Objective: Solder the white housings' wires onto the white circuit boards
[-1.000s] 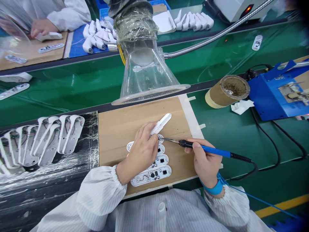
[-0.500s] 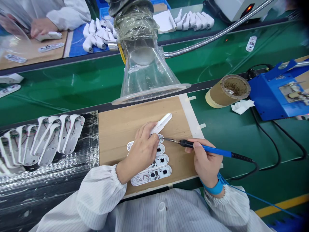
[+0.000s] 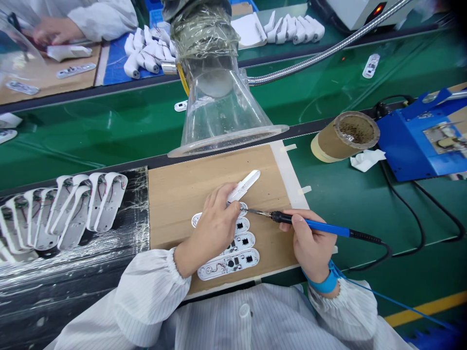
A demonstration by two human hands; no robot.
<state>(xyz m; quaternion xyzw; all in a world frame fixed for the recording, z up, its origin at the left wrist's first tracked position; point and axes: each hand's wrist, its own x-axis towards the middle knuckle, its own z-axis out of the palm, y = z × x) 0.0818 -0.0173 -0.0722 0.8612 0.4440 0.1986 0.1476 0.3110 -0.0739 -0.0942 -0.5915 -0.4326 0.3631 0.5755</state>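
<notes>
My right hand [image 3: 310, 243] is closed around a blue-handled soldering iron [image 3: 321, 226], its tip touching the end of the top white circuit board [image 3: 242, 210] on the brown work board [image 3: 182, 194]. My left hand [image 3: 215, 226] is closed on white tweezers [image 3: 243, 185] and rests over a stack of several white circuit boards [image 3: 233, 260]. A blue strap circles my right wrist.
A clear fume funnel [image 3: 222, 116] hangs just beyond the work board. Several white plastic shells [image 3: 65, 209] lie at left on black film. A cardboard tube [image 3: 345, 136], white tissue and a blue stand [image 3: 416, 141] sit at right. Another person's hands [image 3: 54, 31] work at far left across the green conveyor [image 3: 109, 126].
My hands have barely moved. Small boards on the green conveyor have slid leftward, and the other person's hands at the far left have shifted.
</notes>
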